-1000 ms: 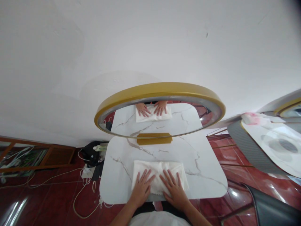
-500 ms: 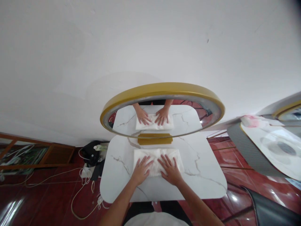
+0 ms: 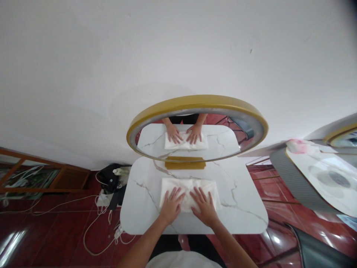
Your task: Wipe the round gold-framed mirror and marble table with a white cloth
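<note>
A folded white cloth (image 3: 186, 184) lies flat on a white marble-patterned table (image 3: 240, 219). My left hand (image 3: 171, 208) rests on the cloth's left part, palm down with fingers spread. On its right part lies my right hand (image 3: 205, 208), also flat with the fingers apart. Both hands touch the cloth, and neither grips it. Just beyond the cloth stands a round gold-framed mirror (image 3: 198, 99) on a gold base (image 3: 185, 163). The mirror reflects both hands and the cloth.
To the right is another white table (image 3: 312, 167) with a pink and white bundle (image 3: 297, 146) on it. A black chair (image 3: 320, 245) stands at lower right. Left of my table, cables (image 3: 90, 238) and a black bag (image 3: 110, 178) lie on the red tiled floor (image 3: 64, 230).
Both hands have shifted slightly toward me and a little to the right, still flat on the cloth. The cloth has moved slightly toward me with them. The camera view has shifted a little.
</note>
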Action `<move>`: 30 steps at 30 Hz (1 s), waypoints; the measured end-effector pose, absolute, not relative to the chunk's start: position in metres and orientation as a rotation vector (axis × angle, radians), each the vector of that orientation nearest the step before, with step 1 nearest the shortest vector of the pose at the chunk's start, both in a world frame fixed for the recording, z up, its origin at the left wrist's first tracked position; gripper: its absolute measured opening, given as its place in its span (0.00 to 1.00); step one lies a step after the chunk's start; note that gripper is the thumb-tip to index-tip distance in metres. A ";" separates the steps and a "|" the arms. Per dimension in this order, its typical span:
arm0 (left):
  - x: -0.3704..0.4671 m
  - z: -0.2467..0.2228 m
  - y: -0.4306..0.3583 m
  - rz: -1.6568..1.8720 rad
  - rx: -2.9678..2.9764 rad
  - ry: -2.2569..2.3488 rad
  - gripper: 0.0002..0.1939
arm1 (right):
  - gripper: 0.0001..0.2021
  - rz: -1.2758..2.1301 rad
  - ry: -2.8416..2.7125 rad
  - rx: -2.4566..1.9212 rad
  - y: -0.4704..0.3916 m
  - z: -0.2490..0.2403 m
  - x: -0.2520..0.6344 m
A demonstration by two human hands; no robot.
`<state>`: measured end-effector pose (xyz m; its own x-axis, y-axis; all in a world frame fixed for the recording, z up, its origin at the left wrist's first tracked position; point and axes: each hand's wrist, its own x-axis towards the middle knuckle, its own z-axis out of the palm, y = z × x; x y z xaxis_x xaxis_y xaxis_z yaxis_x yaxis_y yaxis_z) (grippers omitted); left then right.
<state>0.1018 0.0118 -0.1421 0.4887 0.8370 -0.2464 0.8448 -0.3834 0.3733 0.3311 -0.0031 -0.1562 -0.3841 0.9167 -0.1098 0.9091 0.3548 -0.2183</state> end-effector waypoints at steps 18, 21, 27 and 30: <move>0.101 -0.140 -0.062 -0.055 2.290 1.120 0.36 | 0.35 0.412 -2.612 -1.697 -0.089 -0.163 0.360; 0.093 -0.138 -0.066 -0.029 2.266 1.147 0.36 | 0.35 0.491 -2.636 -1.701 -0.086 -0.162 0.353; 0.049 -0.134 -0.077 -0.030 2.251 1.288 0.37 | 0.37 0.632 -2.683 -1.653 -0.079 -0.163 0.307; 0.016 -0.134 -0.083 -0.022 2.248 1.395 0.35 | 0.37 0.684 -2.713 -1.583 -0.074 -0.163 0.270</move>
<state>0.0163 -0.0829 -0.1338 0.4771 0.8382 -0.2641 0.8461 -0.3569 0.3959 0.2697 -0.0736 -0.1627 -0.5131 0.8145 -0.2707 0.8455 0.4254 -0.3227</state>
